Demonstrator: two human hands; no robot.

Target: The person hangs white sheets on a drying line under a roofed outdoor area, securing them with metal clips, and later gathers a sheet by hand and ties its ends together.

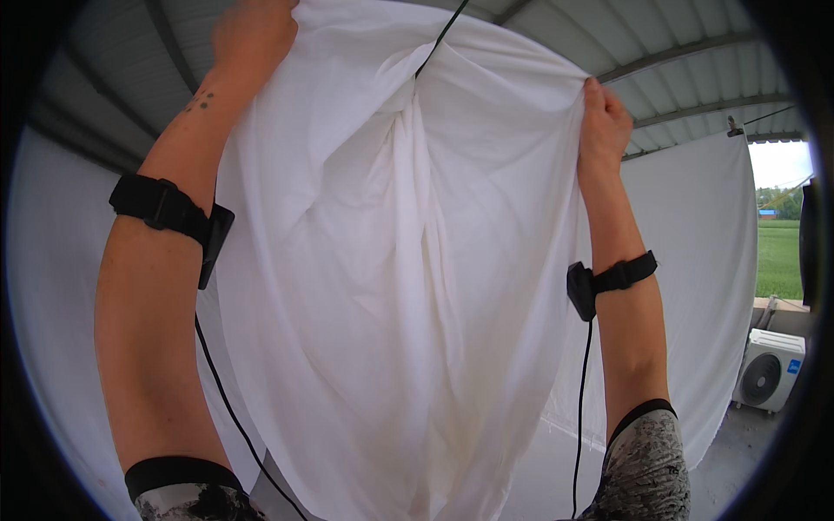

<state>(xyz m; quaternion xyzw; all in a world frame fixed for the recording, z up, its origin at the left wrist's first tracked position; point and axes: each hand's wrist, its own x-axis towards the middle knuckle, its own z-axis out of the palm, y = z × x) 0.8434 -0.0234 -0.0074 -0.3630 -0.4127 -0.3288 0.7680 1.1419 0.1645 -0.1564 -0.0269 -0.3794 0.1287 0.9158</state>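
A large white cloth (pixel 365 260) hangs in folds before me, with both arms raised to its upper part. At its upper right edge my right hand (pixel 604 124) pinches the fabric between thumb and fingers, drawing it taut. My left hand (pixel 255 32) is at the upper left beside the cloth's top edge, blurred and partly cut off by the picture's rim; its fingertips are hidden. A thin dark line (pixel 443 39) runs down from the top and passes behind a fold in the cloth's middle. Each forearm wears a black strap with a small device and cable.
Further white sheets (pixel 684 260) hang behind at left and right, the right one by a clip (pixel 735 127) on a line. A ribbed metal roof (pixel 645 39) spans overhead. An air-conditioner outdoor unit (pixel 769 371) stands on the grey floor at right, with a green field beyond.
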